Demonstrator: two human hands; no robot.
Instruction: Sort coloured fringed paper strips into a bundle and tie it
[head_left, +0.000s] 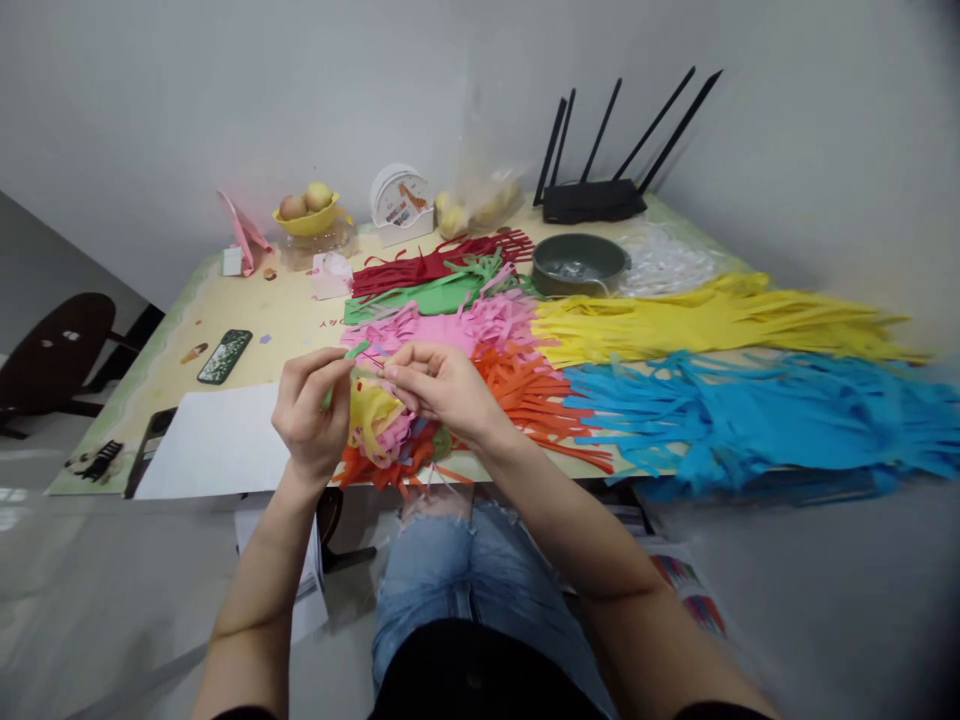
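My left hand (311, 410) is closed, with a narrow green strip (358, 350) showing at its fingertips. Close beside it, my right hand (446, 388) is pinched; a thin reddish strand seems to lie between the two hands, but its ends are too small to make out. Under both hands hangs a bunch of yellow and pink strips (375, 420). Orange fringed strips (540, 405) spread below and to the right. Behind them lie pink fringed material (442, 328), green fringed material (435, 298) and dark red fringed material (427, 268).
Yellow fringe (667, 325) and blue fringe (780, 415) cover the right side. A dark round bowl (581, 262), white strands (667, 258) and a router (592, 200) stand behind. A phone (225, 357), white paper (214, 445) and fruit bowl (309, 218) are left.
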